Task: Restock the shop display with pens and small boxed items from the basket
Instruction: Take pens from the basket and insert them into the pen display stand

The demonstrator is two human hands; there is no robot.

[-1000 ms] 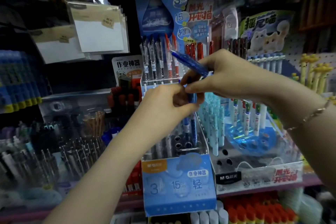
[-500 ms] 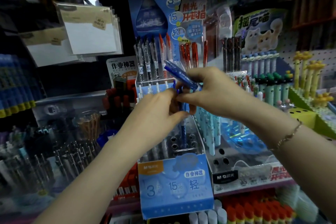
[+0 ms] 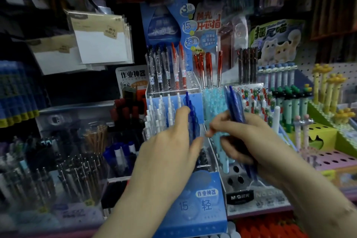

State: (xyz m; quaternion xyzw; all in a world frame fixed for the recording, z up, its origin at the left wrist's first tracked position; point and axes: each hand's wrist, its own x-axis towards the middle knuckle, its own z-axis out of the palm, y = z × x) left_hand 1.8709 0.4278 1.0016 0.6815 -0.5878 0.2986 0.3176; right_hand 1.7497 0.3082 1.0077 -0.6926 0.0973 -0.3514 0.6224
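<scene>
Blue pens (image 3: 234,105), two, in right hand (image 3: 249,145) grip, left hand (image 3: 170,152) grip released, fingers spread

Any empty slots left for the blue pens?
Free: holes in the clear tray above the M&G label, and the purple tray far right. Crowded: white pens, light-blue pens. Right hand holds blue pens.

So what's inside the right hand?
The right hand grips a bundle of blue pens, tops sticking up and tips showing below. Its fingers cover the barrels, so the count is unclear.
</scene>
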